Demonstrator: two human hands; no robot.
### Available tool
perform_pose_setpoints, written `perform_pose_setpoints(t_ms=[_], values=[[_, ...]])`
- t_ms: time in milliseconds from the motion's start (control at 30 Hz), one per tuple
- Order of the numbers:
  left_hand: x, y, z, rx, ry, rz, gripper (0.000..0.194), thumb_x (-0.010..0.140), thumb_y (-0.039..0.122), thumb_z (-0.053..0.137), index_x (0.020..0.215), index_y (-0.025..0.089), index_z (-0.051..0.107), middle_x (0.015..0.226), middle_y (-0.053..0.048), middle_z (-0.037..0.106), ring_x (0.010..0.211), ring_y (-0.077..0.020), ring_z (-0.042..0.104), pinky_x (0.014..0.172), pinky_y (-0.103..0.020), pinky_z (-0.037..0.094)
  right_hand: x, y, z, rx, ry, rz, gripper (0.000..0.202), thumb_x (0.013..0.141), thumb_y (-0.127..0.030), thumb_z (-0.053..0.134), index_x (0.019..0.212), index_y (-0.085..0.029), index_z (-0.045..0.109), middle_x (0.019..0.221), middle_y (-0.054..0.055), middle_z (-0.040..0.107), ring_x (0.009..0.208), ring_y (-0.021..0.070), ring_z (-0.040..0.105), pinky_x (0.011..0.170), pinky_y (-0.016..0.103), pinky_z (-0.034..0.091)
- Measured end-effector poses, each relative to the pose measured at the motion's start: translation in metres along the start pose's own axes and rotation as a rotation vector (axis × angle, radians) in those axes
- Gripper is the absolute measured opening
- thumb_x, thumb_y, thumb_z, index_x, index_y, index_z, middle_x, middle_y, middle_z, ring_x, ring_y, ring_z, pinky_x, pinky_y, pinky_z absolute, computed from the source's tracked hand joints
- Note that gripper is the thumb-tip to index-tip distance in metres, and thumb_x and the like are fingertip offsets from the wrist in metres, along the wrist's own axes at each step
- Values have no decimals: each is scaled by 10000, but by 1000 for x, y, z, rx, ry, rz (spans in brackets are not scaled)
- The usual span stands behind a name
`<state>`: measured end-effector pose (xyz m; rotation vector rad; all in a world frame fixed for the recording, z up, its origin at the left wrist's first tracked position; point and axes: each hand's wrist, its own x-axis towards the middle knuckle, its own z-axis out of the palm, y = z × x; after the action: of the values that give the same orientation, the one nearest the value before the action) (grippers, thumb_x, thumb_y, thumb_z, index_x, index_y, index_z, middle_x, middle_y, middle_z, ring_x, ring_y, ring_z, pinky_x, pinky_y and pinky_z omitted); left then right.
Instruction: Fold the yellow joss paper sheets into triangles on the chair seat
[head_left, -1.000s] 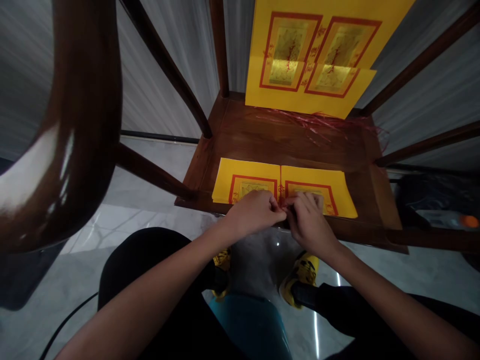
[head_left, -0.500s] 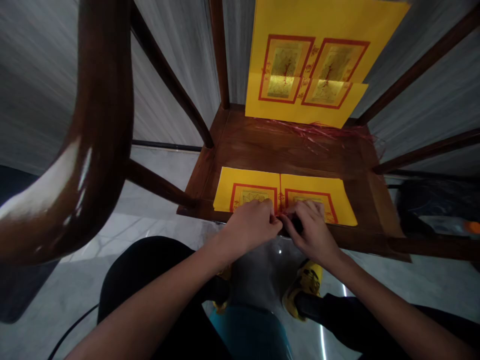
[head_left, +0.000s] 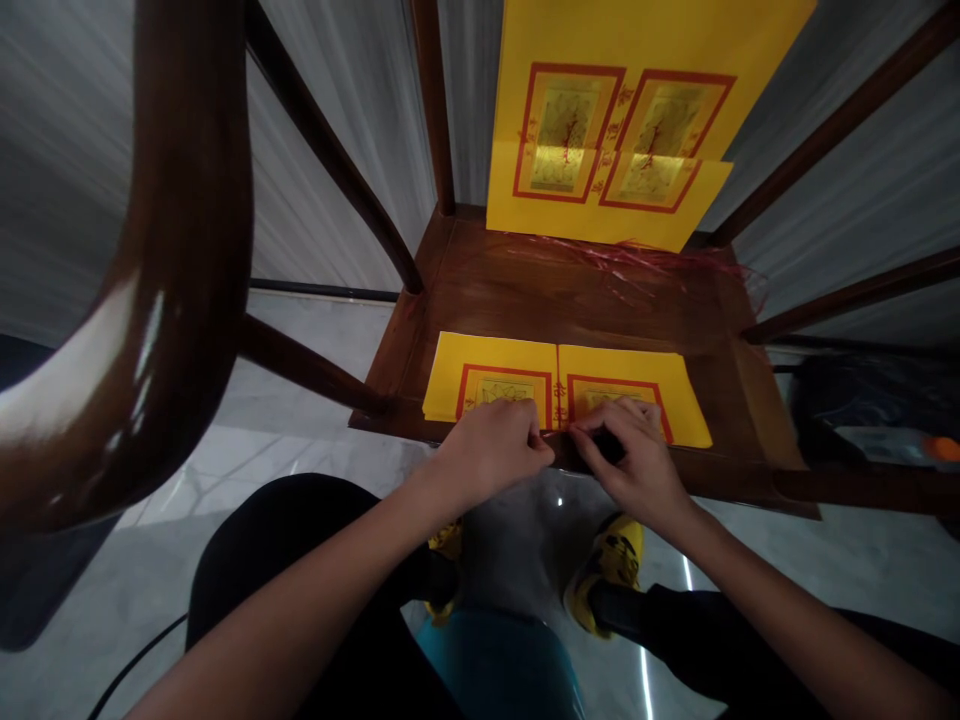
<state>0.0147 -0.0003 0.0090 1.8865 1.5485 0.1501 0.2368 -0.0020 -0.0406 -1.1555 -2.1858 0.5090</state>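
A folded stack of yellow paper (head_left: 491, 350) with red frames and gold panels lies along the front of the wooden chair seat (head_left: 517, 295). Around its middle runs a thin red string (head_left: 558, 358), partly lost against the red print. My left hand (head_left: 504, 450) is closed in a pinch at the stack's front edge, left of the string. To the right, my right hand (head_left: 628, 448) pinches with thumb and index finger. A short length of string shows between the two hands; its ends are hidden in my fingers.
More yellow printed paper (head_left: 607, 225) leans against the chair back. Loose red strings (head_left: 637, 262) lie below it. A curved wooden armrest (head_left: 187, 250) rises at left. A bottle with an orange cap (head_left: 946, 449) lies at right, and a teal stool (head_left: 499, 660) is below me.
My hands have moved slightly apart, and a short length of string now shows between them. The view has shifted a little; the stack lies in the same place.
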Motion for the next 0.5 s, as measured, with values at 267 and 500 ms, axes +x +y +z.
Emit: perform_pose_setpoints(t_ms=[267, 500], values=[[-3, 4, -2, 119, 5, -2, 98, 862, 246, 640, 878, 208, 730, 852, -45, 778, 854, -276, 758, 757, -368, 540, 0, 2, 1, 16, 19, 36, 152, 1033, -190, 673, 897, -248, 640, 807, -25, 648, 833, 216, 585, 835, 412, 325], [-8, 5, -4, 239, 12, -18, 165, 883, 264, 609, 933, 193, 749, 838, -89, 766, 855, -320, 774, 737, -392, 557, -1, 2, 1, -8, 21, 0, 150, 1024, -164, 660, 910, -254, 623, 823, -24, 660, 842, 220, 590, 830, 415, 322]])
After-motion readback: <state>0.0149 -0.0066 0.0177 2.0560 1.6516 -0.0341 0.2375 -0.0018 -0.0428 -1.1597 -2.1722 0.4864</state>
